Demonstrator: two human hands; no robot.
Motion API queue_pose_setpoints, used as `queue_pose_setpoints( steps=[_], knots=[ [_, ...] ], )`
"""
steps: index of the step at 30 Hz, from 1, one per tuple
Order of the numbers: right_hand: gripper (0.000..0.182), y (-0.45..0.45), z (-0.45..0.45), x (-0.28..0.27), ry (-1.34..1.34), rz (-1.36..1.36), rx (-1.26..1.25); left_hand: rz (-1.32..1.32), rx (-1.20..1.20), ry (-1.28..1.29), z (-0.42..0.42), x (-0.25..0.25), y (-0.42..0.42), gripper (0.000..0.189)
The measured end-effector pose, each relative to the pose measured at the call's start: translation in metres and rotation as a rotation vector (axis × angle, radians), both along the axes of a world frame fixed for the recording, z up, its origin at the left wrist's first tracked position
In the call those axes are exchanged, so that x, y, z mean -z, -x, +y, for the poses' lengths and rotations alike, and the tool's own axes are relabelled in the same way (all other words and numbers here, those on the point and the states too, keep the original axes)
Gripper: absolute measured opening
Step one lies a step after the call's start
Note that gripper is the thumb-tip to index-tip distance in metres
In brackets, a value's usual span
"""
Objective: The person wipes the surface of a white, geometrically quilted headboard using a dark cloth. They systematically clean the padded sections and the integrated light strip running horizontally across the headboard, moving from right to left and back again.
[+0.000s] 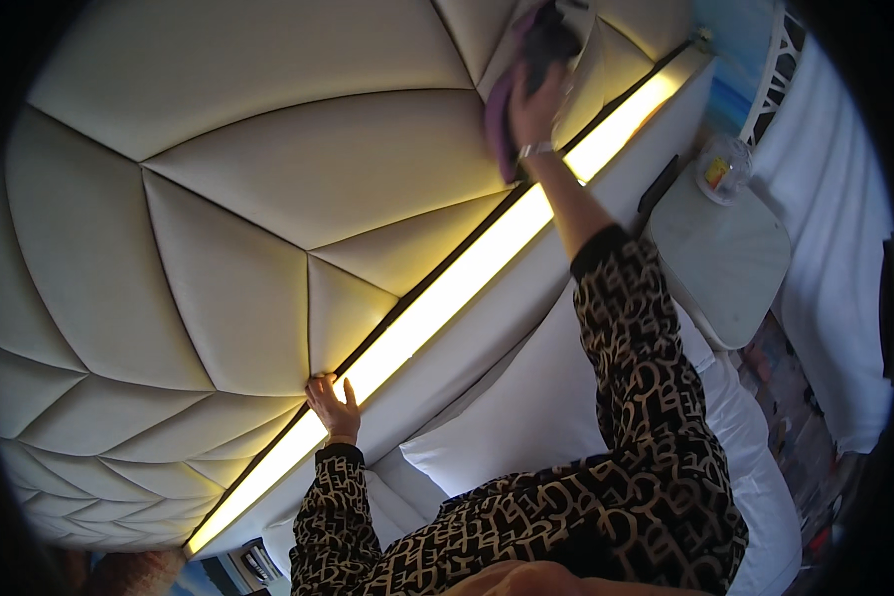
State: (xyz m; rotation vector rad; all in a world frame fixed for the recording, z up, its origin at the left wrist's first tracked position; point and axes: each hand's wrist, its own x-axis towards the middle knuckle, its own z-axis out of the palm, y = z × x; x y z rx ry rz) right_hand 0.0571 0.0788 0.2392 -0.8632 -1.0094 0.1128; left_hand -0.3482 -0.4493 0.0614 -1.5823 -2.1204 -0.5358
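My right hand [540, 104] is raised against the upholstered wall panel [387, 164], gripping a purple and dark cloth [501, 123] that looks blurred. A light-coloured band circles that wrist. Lower down, my left hand [334, 408] rests on the edge of the glowing light strip [447, 298], its fingertips touching the dark border beneath the panel. Nothing shows in the left hand. Beige padded sections with dark seams make up the panel.
Below the strip runs a pale bed headboard [447, 380], with a white pillow [514, 425] against it. On the right, a bedside table [723, 253] holds a clear plastic container [724, 171]. White curtains [819, 223] hang beyond it.
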Motion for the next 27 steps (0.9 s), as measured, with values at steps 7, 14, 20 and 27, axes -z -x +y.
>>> queue_pose_setpoints(
  steps=[7,14,20,27],
  knots=[
    [0.067,-0.004,-0.069,0.08,0.008,-0.497,-0.016,0.026,0.002,0.014,-0.012,0.001,0.01,0.026],
    [0.061,-0.051,0.045,0.043,0.418,0.021,0.174,0.032,0.011,0.003,0.007,-0.005,0.007,0.028],
    [0.048,0.002,-0.04,0.147,0.547,-0.396,0.183,0.04,0.029,-0.001,0.024,-0.011,0.004,0.029],
    [0.038,0.079,-0.18,0.126,0.56,-0.664,-0.104,0.019,-0.007,0.013,0.0,-0.002,0.008,0.031]
  ],
)
